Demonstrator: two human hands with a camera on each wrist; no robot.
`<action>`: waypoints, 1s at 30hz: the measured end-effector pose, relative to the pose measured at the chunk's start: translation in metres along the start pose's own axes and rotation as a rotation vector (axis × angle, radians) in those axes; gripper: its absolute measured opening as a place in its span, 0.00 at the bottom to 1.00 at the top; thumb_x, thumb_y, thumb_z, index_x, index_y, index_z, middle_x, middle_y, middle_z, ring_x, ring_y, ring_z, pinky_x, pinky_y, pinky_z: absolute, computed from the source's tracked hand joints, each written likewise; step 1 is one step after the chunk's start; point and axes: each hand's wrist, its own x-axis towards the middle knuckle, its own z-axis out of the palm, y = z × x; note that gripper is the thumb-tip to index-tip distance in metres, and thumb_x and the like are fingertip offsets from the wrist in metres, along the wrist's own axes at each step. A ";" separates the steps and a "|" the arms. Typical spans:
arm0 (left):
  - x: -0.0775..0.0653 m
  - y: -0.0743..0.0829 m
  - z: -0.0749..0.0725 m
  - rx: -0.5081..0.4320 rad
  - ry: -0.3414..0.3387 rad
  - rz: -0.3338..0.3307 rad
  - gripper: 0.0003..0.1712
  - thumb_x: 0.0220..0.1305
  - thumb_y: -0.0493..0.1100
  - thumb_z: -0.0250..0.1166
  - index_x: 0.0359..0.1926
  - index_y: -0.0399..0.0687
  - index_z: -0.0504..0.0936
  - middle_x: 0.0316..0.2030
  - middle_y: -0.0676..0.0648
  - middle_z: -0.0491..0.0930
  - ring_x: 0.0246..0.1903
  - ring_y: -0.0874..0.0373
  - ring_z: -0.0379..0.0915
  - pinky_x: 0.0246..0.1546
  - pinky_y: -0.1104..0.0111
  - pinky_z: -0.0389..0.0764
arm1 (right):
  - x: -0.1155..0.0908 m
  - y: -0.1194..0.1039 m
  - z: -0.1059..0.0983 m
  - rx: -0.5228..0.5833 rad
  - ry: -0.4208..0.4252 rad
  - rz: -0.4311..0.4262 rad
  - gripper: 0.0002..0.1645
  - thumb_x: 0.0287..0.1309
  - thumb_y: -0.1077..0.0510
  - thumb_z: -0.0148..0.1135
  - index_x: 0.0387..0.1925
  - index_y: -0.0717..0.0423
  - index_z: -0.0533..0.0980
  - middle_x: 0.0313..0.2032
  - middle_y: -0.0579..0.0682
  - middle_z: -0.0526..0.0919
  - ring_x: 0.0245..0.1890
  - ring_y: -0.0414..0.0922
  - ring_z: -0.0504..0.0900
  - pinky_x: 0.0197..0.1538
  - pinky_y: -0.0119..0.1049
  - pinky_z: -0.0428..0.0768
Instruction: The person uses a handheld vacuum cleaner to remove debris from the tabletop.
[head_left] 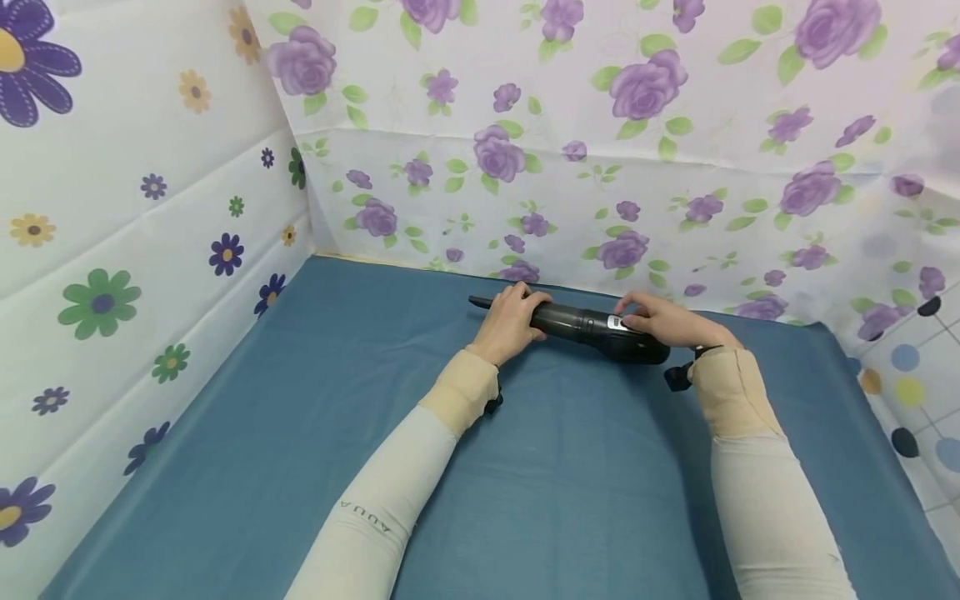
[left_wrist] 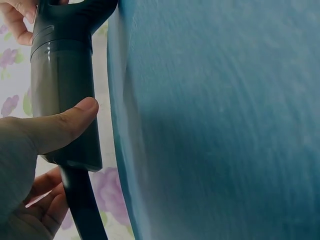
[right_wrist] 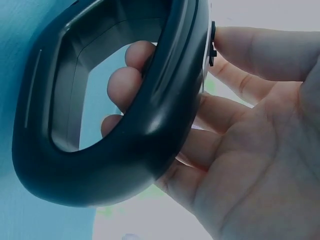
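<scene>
A black handheld vacuum cleaner (head_left: 564, 322) lies across the far part of the table, its narrow nozzle (left_wrist: 84, 202) pointing left. My left hand (head_left: 510, 325) grips its front end near the nozzle. In the left wrist view the thumb (left_wrist: 75, 119) lies across the dark, partly see-through body, while the other fingers are behind it. At the back end my right hand (head_left: 663, 321) holds the looped handle (right_wrist: 167, 110), with fingertips showing through the opening. The right thumb (right_wrist: 250, 50) presses against a small black switch (right_wrist: 213, 45) on top of the handle.
Blue cloth (head_left: 600, 500) covers the table. A flower-printed curtain (head_left: 450, 200) rises right behind the vacuum, and another flowered sheet (head_left: 112, 233) stands along the left. Dotted sheeting (head_left: 915, 375) borders the right side. Both wrists wear bands with small black cameras (head_left: 678, 377).
</scene>
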 end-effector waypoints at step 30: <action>0.000 -0.019 -0.001 0.018 -0.023 -0.119 0.35 0.51 0.48 0.75 0.61 0.55 0.72 0.51 0.45 0.71 0.50 0.49 0.68 0.56 0.56 0.69 | 0.036 -0.010 0.016 -0.132 0.175 -0.046 0.13 0.73 0.61 0.45 0.54 0.59 0.68 0.49 0.66 0.76 0.47 0.60 0.76 0.45 0.56 0.74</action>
